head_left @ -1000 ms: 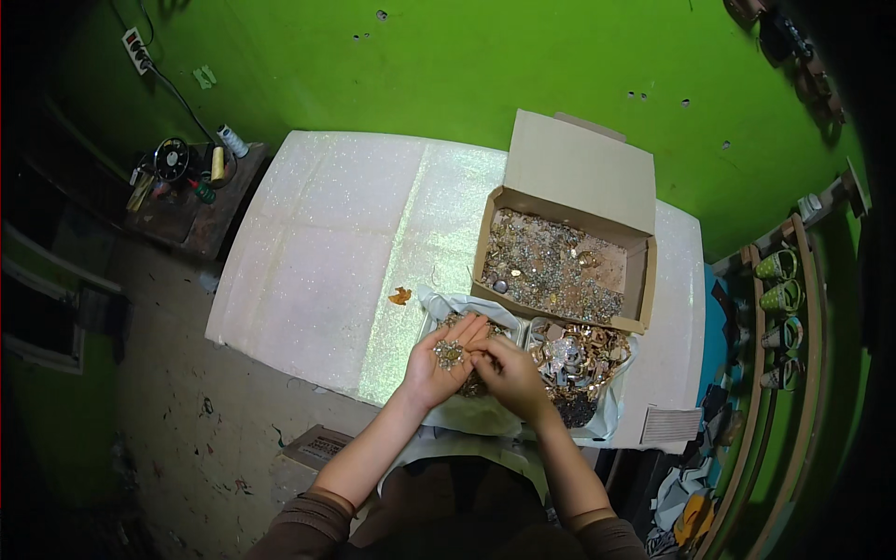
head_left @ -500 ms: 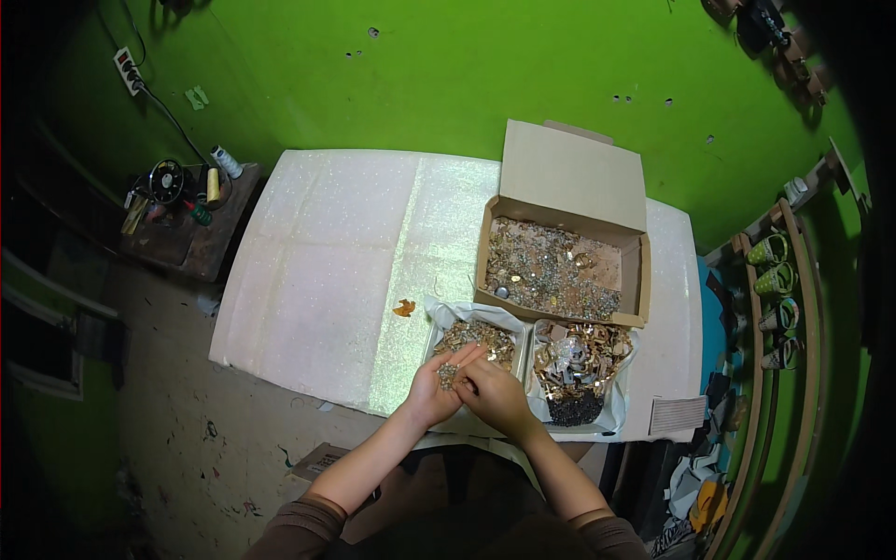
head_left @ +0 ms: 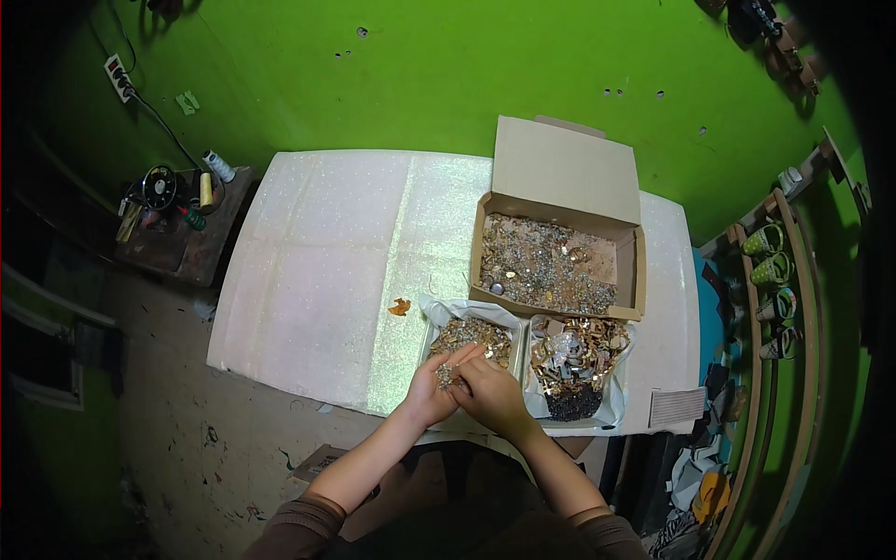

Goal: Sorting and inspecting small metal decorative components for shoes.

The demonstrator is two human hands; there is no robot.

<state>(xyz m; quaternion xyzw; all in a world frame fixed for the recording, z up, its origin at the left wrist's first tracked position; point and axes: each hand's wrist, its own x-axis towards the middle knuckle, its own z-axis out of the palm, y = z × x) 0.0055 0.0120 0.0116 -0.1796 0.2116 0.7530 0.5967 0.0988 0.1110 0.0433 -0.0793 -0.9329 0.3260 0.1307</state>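
A person's two hands meet over the near edge of a glittery white table [head_left: 317, 280], working a small cluster of gold-toned bits [head_left: 448, 374] pinched between them. The left hand [head_left: 432, 390] is cupped and half closed, fingers curled up around the cluster from beneath; the right hand [head_left: 492, 397] is curled nearly closed, fingertips pressed to the same cluster from the 3 o'clock side, so the two hands touch. Exactly how many pieces they hold is too small to tell. The cluster sits just above the near rim of a white tray [head_left: 431, 322] heaped with similar gold bits; a second tray [head_left: 617, 403], touching it at 3 o'clock, carries larger gold pieces, a clear lump and a dark pile. At 12 o'clock from both trays stands an open carton [head_left: 560, 177], lid flipped back against the green wall [head_left: 420, 84], its floor strewn with small metallic parts. A lone amber scrap [head_left: 399, 306] lies on the table at 9 o'clock from the first tray, apart from it. A side stand [head_left: 177, 243] with spools and tools sits well off at 10 o'clock; a small ribbed card [head_left: 677, 407] rests at the table's near right corner. Sorting of this kind seems best done low over the tray, so any dropped piece falls back into the heap, with a light fingertip pinch and the cupped palm kept underneath as a catch.
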